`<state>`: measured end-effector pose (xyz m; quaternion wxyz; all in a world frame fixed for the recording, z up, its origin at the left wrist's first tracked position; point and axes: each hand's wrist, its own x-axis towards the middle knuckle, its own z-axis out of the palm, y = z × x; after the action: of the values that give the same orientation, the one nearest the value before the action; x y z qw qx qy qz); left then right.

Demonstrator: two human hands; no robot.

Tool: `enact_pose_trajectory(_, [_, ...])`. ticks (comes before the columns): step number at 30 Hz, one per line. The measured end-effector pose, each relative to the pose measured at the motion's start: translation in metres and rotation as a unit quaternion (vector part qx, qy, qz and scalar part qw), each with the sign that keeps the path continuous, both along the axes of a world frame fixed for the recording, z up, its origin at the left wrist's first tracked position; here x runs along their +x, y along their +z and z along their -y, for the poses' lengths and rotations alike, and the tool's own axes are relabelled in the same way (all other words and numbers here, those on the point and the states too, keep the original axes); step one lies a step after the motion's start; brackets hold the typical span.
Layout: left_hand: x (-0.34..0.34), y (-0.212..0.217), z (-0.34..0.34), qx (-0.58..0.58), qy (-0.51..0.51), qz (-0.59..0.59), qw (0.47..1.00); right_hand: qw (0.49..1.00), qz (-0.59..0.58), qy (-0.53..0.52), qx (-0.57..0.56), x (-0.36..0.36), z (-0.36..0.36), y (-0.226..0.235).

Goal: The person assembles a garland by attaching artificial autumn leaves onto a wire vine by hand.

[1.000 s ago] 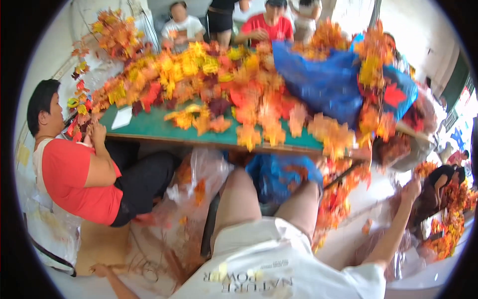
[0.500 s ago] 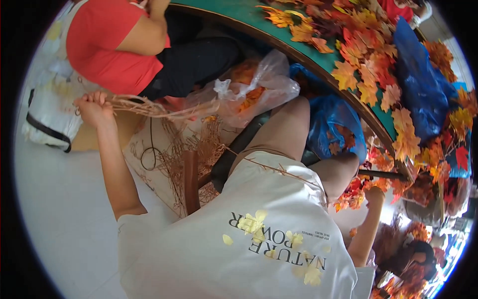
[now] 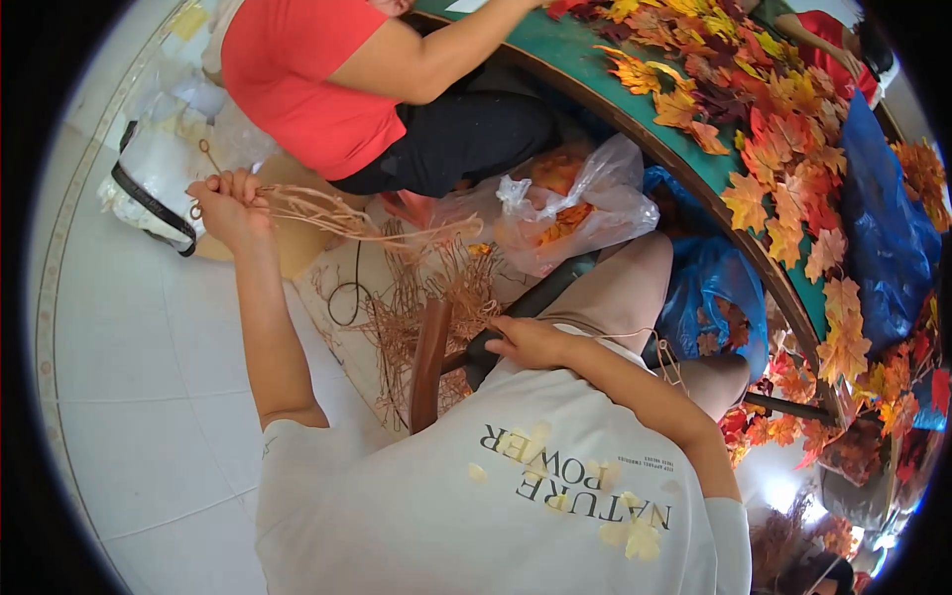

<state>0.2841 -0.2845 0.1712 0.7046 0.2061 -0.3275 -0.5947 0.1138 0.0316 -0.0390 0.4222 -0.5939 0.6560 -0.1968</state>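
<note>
Brown stems [image 3: 309,205], thin and twiggy, are bunched in the left hand [image 3: 236,206], raised out to the left; the fist is closed round one end, the rest sticks out rightward toward the clear plastic bag [image 3: 585,203]. Right hand [image 3: 538,344] lies low by the lap, back up, fingers partly curled; cannot tell whether it grips anything. Bunch is well apart from the right hand, above and left of it.

Stems are tan-brown, slender, slightly wavy, forked in places, with small loops near the fist. More of the same sit in a tangled pile [image 3: 461,288] on the floor beside the wooden post [image 3: 428,362]. One loose stem [image 3: 635,334] crosses the lap near the right forearm.

Versus half a second ago: right hand has come from far right over to the lap; left fist keeps its bunch; red-shirted co-worker's arm [image 3: 466,50] now stretches toward the green table [image 3: 595,89].
</note>
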Motion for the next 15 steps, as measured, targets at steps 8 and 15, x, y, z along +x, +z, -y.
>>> enact_pose_trajectory(8, [0.191, -0.091, 0.127, 0.122, 0.083, 0.015, 0.989, 0.962, 0.064, -0.106, -0.244, -0.085, -0.095, 0.059])
enact_pose_trajectory(15, [0.145, -0.185, 0.143, 0.235, -0.147, 0.047, 0.960, 0.973, -0.017, -0.076, -0.216, -0.079, -0.141, 0.119])
